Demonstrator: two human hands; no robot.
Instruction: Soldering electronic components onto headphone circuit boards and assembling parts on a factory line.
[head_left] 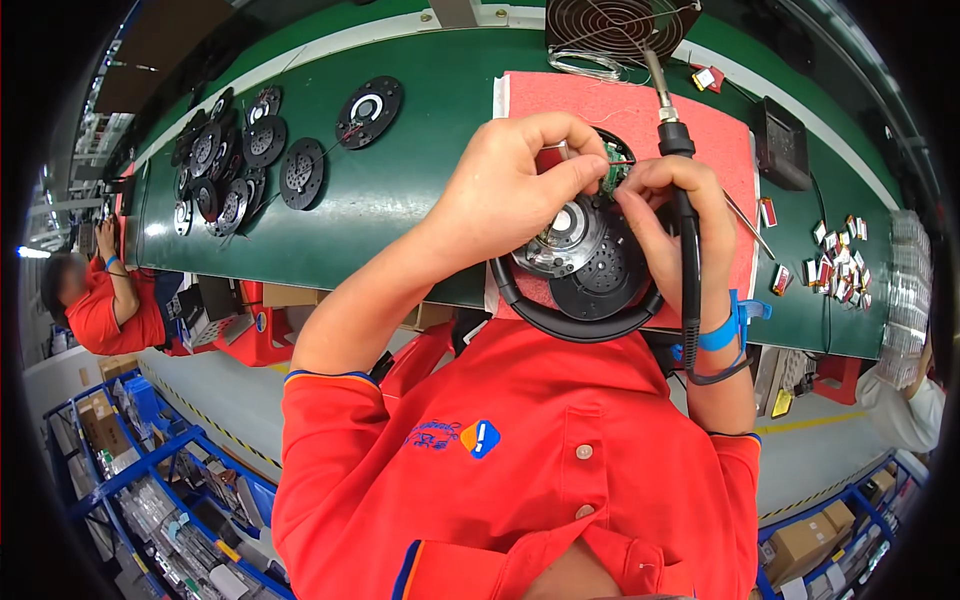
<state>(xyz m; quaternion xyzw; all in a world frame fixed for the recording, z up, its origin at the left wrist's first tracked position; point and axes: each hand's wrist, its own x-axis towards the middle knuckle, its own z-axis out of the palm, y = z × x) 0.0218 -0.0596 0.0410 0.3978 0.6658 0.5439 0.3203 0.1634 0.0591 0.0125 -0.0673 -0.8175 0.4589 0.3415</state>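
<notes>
My left hand (535, 180) is closed in a pinch above a green circuit board (617, 170), with a thin red wire (622, 162) at its fingertips. My right hand (690, 205) is closed around a soldering iron (676, 138), whose tip points away from me and whose cord hangs past the wrist. Its thumb and finger also come together beside the board; what they pinch is hidden. Below both hands lie a clear round housing (548, 255) and a black perforated disc (605, 275), inside a curved black band (585, 326).
A pink mat (540, 95) covers the bench under the work. Several black speaker discs (300, 172) lie left. Right are a black tray (782, 145), small battery packs (845, 265) and a thin metal tool (750, 225). A fan (620, 25) stands behind; another person (110, 300) sits far left.
</notes>
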